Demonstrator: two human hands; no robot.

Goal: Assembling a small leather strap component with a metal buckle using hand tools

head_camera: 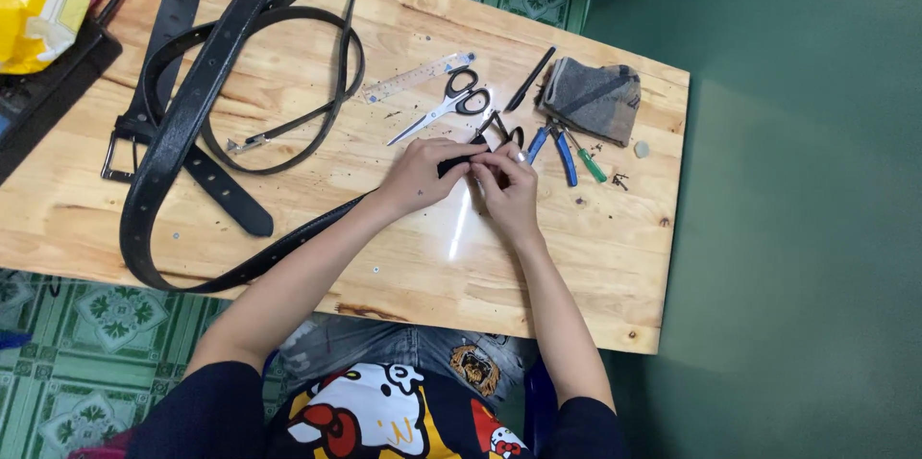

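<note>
Both hands are pinched onto the same end of a black belt (pixel 288 248) near the middle of the desk (pixel 403 257). The left hand (pixel 418 176) has its grip closed around the strap end, and the right hand (pixel 509 185) has its fingertips pressed tight on the tip right beside it. What exactly sits between the fingers is too small to make out.

Stuff that could go sideways: the belt runs off in a long loop toward the desk's near edge, so any tug could drag it through the other belts (pixel 240 65) piled up on the left and knot things up. The tiny dark screws (pixel 618 179) by the far corner look easy to knock to the floor. The scissors (pixel 451 104) lie just behind the knuckles, blades pointing left, so a careless reach could catch them.

Materials: the belts look like smooth matte leather with punched holes, and one has a square metal buckle (pixel 120 157). The desk is pale glossy pine with knots. There's also a clear plastic ruler (pixel 418 77), blue-handled pliers (pixel 552 147), a green screwdriver (pixel 586 161) and a folded grey cloth (pixel 591 99).
</note>
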